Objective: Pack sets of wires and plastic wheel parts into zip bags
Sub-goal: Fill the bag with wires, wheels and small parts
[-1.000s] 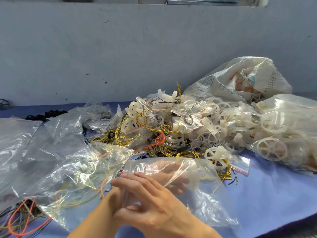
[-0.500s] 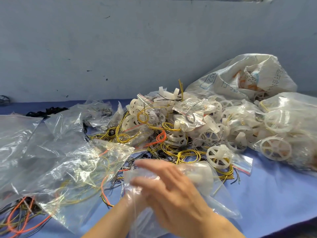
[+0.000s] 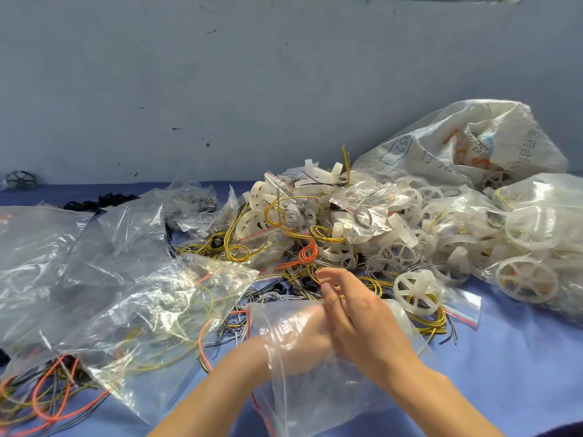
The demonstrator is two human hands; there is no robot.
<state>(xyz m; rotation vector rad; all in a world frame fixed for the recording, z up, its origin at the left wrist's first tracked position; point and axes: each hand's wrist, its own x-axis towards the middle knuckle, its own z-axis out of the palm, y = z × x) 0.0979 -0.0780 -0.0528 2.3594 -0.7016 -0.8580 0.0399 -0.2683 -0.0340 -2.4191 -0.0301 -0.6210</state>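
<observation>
The left hand (image 3: 303, 339) sits behind the film of a clear zip bag (image 3: 318, 402) at 6 o'clock, likely holding it open for loading; the plastic blurs its fingers beyond telling. The right hand (image 3: 359, 320) crosses above it, fingers (image 3: 325, 275) loosely bent and empty, pointed toward the wire tangle (image 3: 293, 272) at 12 o'clock.

Grey scuffed wall (image 3: 220, 74) across the upper half; blue table (image 3: 520, 357) below. Printed white sack (image 3: 457, 146) slumped at upper right. Black bits (image 3: 101, 201) at middle left. Dark ring (image 3: 21, 179) far left, by wall.
</observation>
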